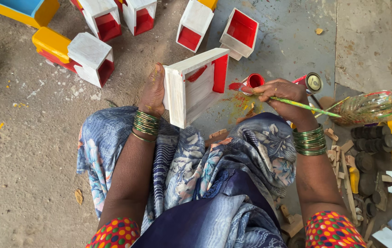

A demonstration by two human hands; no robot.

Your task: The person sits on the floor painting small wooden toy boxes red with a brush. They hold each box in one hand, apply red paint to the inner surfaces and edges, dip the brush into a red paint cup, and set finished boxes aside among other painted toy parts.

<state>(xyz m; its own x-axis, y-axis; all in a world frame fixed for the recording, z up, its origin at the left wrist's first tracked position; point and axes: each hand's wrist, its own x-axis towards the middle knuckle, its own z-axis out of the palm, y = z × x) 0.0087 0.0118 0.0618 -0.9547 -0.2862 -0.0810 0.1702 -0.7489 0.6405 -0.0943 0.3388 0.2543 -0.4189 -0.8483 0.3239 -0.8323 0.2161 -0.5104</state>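
My left hand (153, 92) grips the back of a small white wooden box (191, 89), held tilted over my knee. Its inside shows one red wall and a red smear. My right hand (282, 94) pinches a thin green-handled paintbrush (297, 104) whose red-loaded tip reaches toward the box's open side. Just behind the brush tip stands a small open can of red paint (253, 81) on the floor. Green bangles ring both wrists.
Several white boxes with red insides (239, 32) lie on the concrete floor ahead, beside yellow pieces (51, 43). At right are a second small can (313, 82), a paint-streaked plastic bottle (368, 108), dark wooden wheels (372, 138), wood scraps and yellow-red toy parts.
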